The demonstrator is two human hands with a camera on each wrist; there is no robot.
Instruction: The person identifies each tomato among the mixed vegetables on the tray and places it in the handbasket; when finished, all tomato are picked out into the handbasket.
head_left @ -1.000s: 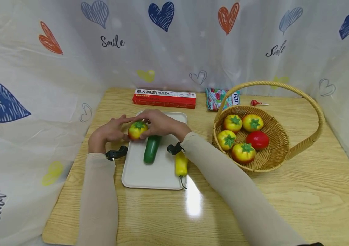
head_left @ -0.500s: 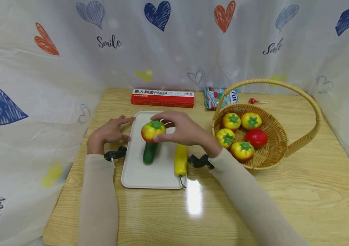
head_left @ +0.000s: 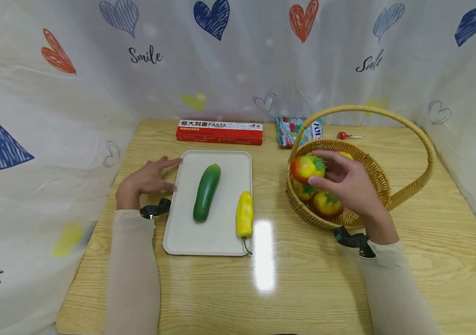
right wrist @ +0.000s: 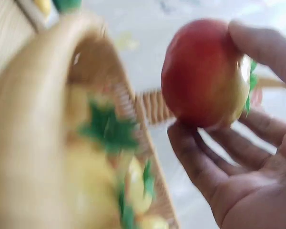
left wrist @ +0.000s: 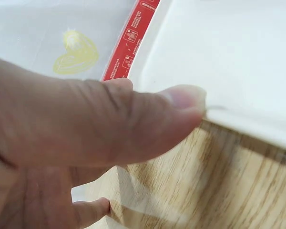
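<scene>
In the head view my right hand point(head_left: 353, 184) pinches a red-and-yellow fruit with a green leafy cap point(head_left: 305, 168) over the left side of the wicker basket point(head_left: 382, 174). Thumb and fingertips hold it from opposite sides, as the right wrist view shows of the same fruit point(right wrist: 205, 74). Below it in the basket lie similar fruits point(head_left: 327, 204), partly hidden by the hand. My left hand point(head_left: 147, 180) has its thumb and a finger stretched out to the left edge of the white tray point(head_left: 221, 237); in the left wrist view the thumb point(left wrist: 133, 119) meets the rim.
On the tray lie a green cucumber point(head_left: 207, 192) and a yellow pepper point(head_left: 244, 215). Along the back stand a red pasta box point(head_left: 219, 135), a candy bag point(head_left: 288, 131) and a red lollipop point(head_left: 342, 135). The basket's tall handle point(head_left: 426, 153) arches over it.
My right hand has lifted the red-and-yellow fruit off the tray and carried it right, to above the basket. The left hand has stayed at the tray's left edge.
</scene>
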